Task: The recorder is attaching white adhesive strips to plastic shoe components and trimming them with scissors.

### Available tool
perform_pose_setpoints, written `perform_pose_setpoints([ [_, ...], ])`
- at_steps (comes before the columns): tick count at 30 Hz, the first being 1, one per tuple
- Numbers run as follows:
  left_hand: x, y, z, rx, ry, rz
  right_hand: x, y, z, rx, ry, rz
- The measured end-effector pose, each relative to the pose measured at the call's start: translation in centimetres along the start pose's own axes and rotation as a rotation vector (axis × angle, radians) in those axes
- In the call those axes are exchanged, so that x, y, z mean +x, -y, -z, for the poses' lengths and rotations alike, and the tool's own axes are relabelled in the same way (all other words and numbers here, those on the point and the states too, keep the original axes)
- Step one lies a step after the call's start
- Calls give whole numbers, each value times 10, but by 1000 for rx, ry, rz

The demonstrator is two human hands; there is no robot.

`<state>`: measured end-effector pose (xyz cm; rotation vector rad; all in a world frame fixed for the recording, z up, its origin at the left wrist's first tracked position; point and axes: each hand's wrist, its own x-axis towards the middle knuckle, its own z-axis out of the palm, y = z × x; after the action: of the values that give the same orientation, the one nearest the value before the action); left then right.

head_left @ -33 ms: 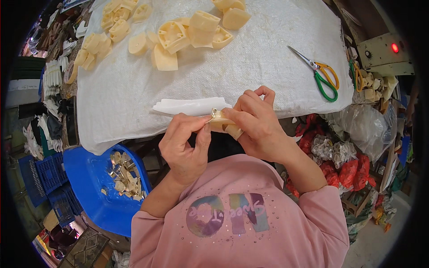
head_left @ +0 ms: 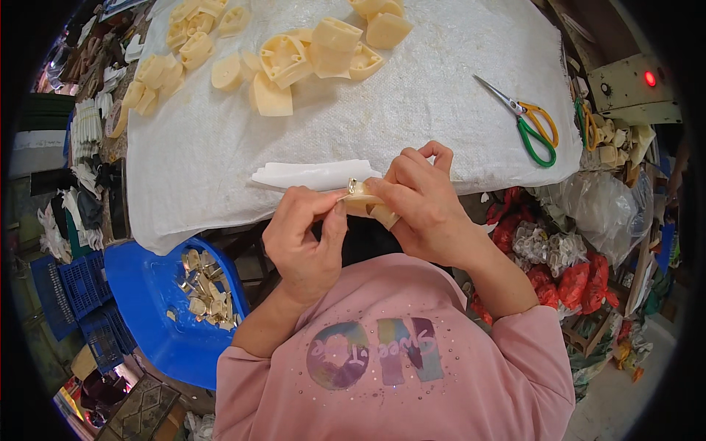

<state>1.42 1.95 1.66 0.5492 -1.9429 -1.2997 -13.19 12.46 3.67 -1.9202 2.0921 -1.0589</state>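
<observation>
My left hand [head_left: 305,235] and my right hand [head_left: 425,202] meet just in front of the table's near edge. Together they pinch a small cream plastic piece [head_left: 368,206] with a bit of shiny metal at its top. The left thumb and forefinger hold its left end, and the right fingers curl over its right side. A thin stack of white sheets [head_left: 316,175] lies on the table right behind the hands. Several more cream plastic pieces [head_left: 309,59] are heaped at the far side of the white cloth-covered table [head_left: 441,110].
Scissors with green and yellow handles [head_left: 526,121] lie on the cloth to the right. A blue tub [head_left: 147,309] holding several small metal parts [head_left: 206,290] stands low on the left beside blue crates [head_left: 73,294]. A grey box with a red light [head_left: 636,84] and bags [head_left: 581,272] crowd the right.
</observation>
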Motion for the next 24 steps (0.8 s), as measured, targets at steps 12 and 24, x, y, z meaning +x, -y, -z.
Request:
perform_pose_setpoints([
  [12,15,-9,-1,-141,119,254,-6,-16,-2,83,61,-31],
  [24,10,-6,-7,-228,8,324,-6,-9,0,-2,104,-22],
])
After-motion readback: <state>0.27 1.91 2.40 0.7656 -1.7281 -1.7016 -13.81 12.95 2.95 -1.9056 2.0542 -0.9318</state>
